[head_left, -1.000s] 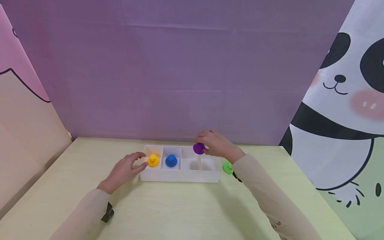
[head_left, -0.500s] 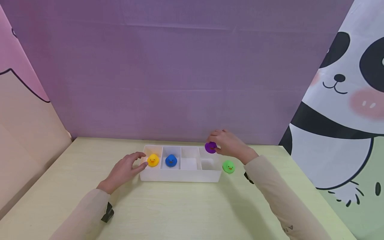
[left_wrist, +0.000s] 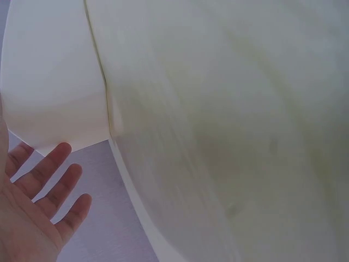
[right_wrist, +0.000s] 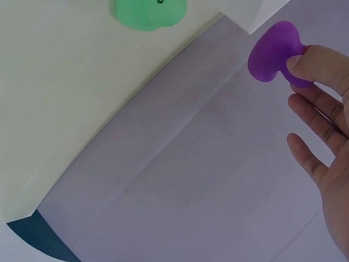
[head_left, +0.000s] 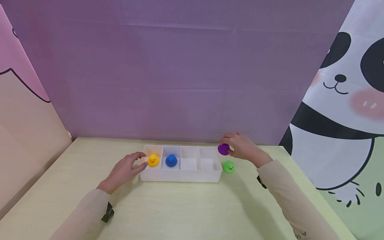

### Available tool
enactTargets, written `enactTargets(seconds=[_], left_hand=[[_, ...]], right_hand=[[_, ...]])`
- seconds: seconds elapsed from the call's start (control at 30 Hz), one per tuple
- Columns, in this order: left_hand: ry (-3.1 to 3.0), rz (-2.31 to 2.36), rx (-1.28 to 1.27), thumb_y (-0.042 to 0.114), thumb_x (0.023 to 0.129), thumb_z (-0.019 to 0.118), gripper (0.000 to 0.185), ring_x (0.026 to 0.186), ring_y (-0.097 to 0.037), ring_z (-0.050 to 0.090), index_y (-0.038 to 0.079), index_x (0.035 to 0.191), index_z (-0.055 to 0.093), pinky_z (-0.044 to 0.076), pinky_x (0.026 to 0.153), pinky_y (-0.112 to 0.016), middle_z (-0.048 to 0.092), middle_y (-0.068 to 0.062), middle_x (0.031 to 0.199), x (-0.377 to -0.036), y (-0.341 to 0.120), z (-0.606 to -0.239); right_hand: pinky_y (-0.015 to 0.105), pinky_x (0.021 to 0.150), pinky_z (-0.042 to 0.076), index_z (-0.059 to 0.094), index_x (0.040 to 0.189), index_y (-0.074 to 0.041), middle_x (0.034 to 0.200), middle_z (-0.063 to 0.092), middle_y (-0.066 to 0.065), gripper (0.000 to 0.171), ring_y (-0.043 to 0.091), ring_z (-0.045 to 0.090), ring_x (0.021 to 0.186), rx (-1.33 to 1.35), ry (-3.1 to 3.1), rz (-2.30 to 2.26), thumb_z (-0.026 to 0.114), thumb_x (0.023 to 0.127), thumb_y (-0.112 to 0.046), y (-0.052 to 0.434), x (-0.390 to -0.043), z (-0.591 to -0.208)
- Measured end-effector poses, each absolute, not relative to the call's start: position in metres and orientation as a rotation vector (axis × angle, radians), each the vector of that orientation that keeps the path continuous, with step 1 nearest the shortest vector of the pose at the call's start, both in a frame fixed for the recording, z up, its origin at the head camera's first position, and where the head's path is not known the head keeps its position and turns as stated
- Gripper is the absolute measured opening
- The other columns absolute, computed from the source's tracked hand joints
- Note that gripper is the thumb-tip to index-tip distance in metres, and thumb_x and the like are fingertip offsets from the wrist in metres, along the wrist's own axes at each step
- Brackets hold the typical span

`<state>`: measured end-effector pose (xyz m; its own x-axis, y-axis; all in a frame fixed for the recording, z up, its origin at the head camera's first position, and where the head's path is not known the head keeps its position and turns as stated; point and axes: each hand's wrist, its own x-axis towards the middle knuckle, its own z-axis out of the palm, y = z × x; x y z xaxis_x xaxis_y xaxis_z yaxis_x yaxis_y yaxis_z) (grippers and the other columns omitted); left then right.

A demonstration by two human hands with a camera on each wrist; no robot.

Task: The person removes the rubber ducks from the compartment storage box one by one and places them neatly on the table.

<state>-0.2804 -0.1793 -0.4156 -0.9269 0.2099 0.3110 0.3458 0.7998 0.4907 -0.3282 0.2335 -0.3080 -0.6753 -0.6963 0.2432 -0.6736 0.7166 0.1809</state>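
Narrowly parted fingers (right_wrist: 319, 65), purple duck (right_wrist: 274, 53) between

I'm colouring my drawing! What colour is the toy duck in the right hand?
That toy duck is purple, shown best in the right wrist view.

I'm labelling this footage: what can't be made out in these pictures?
Purple toy: head view, partly hidden by the right hand.
Green duck: right wrist view, cut by the top edge.
Sleeve lettering: head view, too small to read fully.
Panda picture: head view, cut by the right edge.
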Motion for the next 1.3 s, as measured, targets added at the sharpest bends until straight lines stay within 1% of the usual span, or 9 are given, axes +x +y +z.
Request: enactTargets(seconds=[0.1,0.33,0.47,0.9,1.13,1.3], left_hand=[[-2.748,-0.819,-0.434,0.041,0.087,0.058,0.043,0.106,-0.029,0.054,0.015,0.122,0.055,0.045,0.089,-0.049,0.059,-0.009,0.118,-0.280,-0.179,-0.415],[-2.751,-0.830,-0.427,0.040,0.087,0.058,0.043,0.107,-0.029,0.054,0.015,0.122,0.054,0.044,0.090,-0.050,0.059,-0.009,0.119,-0.281,-0.179,-0.416],[-2.749,-0.837,-0.435,0.040,0.087,0.058,0.044,0.107,-0.030,0.054,0.014,0.122,0.055,0.044,0.090,-0.050,0.059,-0.009,0.119,-0.281,-0.179,-0.416],[-2.753,-0.837,-0.424,0.039,0.087,0.058,0.044,0.107,-0.030,0.054,0.013,0.122,0.055,0.044,0.090,-0.050,0.058,-0.010,0.119,-0.280,-0.179,-0.416],[-2.756,-0.833,-0.425,0.039,0.087,0.058,0.044,0.106,-0.030,0.054,0.013,0.122,0.054,0.045,0.090,-0.050,0.058,-0.011,0.119,-0.280,-0.178,-0.415],[-2.751,-0.837,-0.420,0.039,0.087,0.058,0.043,0.106,-0.030,0.054,0.014,0.122,0.054,0.045,0.090,-0.050,0.059,-0.010,0.119,-0.280,-0.179,-0.415]], right_hand=[[0.046,0.080,0.046,0.067,0.095,-0.012,0.094,0.064,0.002,0.027,0.022,0.057,0.090,1.053,-2.644,-0.109,0.072,0.070,-0.002,0.242,-0.328,-0.309],[0.045,0.080,0.046,0.066,0.093,-0.012,0.092,0.063,0.002,0.026,0.021,0.056,0.088,1.012,-2.669,-0.123,0.075,0.069,-0.006,0.259,-0.327,-0.319],[0.046,0.082,0.046,0.066,0.091,-0.011,0.091,0.063,0.002,0.026,0.022,0.056,0.088,1.002,-2.666,-0.106,0.075,0.068,-0.004,0.270,-0.326,-0.326],[0.041,0.075,0.045,0.067,0.087,-0.011,0.084,0.063,0.001,0.027,0.019,0.055,0.080,0.986,-2.650,-0.097,0.079,0.063,-0.002,0.299,-0.329,-0.352],[0.037,0.068,0.045,0.067,0.087,-0.012,0.085,0.062,0.000,0.030,0.017,0.056,0.080,0.970,-2.677,-0.075,0.078,0.062,0.001,0.306,-0.328,-0.369],[0.036,0.067,0.044,0.067,0.087,-0.012,0.085,0.062,0.000,0.030,0.017,0.056,0.080,0.962,-2.695,-0.077,0.077,0.062,0.002,0.306,-0.325,-0.375]])
